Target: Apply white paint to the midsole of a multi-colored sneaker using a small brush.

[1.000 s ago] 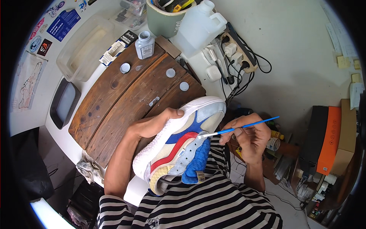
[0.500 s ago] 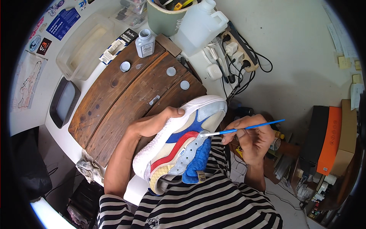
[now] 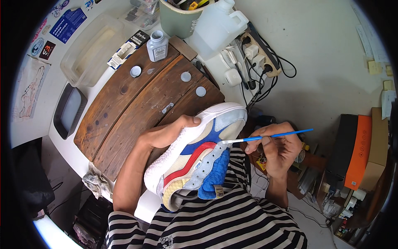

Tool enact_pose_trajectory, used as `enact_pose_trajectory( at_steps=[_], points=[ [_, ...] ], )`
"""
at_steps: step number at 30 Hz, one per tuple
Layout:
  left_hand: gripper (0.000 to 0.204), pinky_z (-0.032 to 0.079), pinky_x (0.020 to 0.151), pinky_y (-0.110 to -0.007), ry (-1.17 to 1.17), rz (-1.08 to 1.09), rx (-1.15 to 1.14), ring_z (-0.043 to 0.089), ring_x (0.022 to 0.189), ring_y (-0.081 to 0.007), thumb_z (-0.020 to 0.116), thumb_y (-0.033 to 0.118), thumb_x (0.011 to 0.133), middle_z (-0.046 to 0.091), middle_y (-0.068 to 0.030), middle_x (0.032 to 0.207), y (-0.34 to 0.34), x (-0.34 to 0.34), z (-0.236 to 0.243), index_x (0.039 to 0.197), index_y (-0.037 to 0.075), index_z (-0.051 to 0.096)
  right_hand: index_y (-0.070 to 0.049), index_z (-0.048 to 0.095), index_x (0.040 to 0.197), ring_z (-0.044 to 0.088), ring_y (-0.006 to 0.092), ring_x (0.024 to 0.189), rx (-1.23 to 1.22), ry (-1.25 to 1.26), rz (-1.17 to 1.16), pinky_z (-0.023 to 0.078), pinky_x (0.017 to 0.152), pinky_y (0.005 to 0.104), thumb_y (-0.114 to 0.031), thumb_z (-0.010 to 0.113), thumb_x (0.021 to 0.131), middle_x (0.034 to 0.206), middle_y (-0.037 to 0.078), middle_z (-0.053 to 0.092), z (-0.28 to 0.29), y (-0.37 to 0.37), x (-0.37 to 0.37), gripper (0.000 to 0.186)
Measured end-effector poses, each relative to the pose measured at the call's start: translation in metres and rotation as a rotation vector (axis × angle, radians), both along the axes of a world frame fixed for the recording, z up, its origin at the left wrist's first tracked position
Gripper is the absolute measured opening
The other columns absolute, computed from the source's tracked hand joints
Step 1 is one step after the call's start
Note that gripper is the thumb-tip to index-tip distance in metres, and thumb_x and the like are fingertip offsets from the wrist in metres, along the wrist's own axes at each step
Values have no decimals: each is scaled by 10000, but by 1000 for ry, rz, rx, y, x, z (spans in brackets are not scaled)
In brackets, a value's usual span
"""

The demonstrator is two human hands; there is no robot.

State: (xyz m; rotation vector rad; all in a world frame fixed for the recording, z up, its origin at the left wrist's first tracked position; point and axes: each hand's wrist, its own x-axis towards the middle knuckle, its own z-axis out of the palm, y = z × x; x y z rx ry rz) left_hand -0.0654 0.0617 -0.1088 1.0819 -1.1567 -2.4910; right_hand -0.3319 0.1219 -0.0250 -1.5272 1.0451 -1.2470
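On the white desk [image 3: 124, 89], a round wooden board [image 3: 141, 99] lies.

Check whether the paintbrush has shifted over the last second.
Yes, slightly. The blue paintbrush in the right hand has tilted flatter, handle end now further right toward the orange box; bristles stay on the sneaker.

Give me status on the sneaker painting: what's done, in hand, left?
Done: setup only, with the small paint bottle open and three loose caps on the round wooden board. In hand: left hand grips the sneaker by its sole; right hand holds a blue paintbrush, bristles on the side panel near the toe. Left: unclear, as fresh paint can't be told from the original colours.
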Motion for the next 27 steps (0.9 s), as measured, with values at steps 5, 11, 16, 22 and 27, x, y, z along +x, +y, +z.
enact_pose_trajectory(
  at_steps=[5,11,16,22,27],
  points=[
    [636,505,935,-291,-32,13,2,652,1002,-175,400,478,1037,692,-133,1201,1,0,-4,1331,-49,601,104,598,1042,728,183,716,-25,17,41,635,669,312,110,584,959,876,201,715,-2,1,1,85],
    [640,499,950,-293,2,9,15,651,1006,-179,406,488,1036,690,-133,1204,1,0,-4,1334,-43,604,103,597,1027,728,186,717,-9,-44,-35,635,669,314,133,580,946,859,201,715,-2,2,3,88],
    [620,491,963,-290,-12,15,-28,637,1019,-165,403,477,1042,680,-117,1207,1,1,-6,1331,-32,610,97,593,1022,718,180,704,1,38,-74,633,665,313,132,583,943,863,203,718,0,3,-1,87],
    [610,485,969,-284,-12,62,-66,623,1018,-152,405,474,1045,673,-99,1200,5,1,-13,1324,-28,613,87,600,1021,710,168,697,-51,42,-27,623,647,302,130,597,931,862,198,717,-4,2,2,99],
    [617,496,951,-282,4,42,-2,640,1006,-160,422,479,1045,685,-119,1208,2,1,-9,1323,-37,614,78,606,1014,708,158,684,-47,42,-51,613,641,288,133,600,918,861,193,719,4,5,4,111]
  ],
)
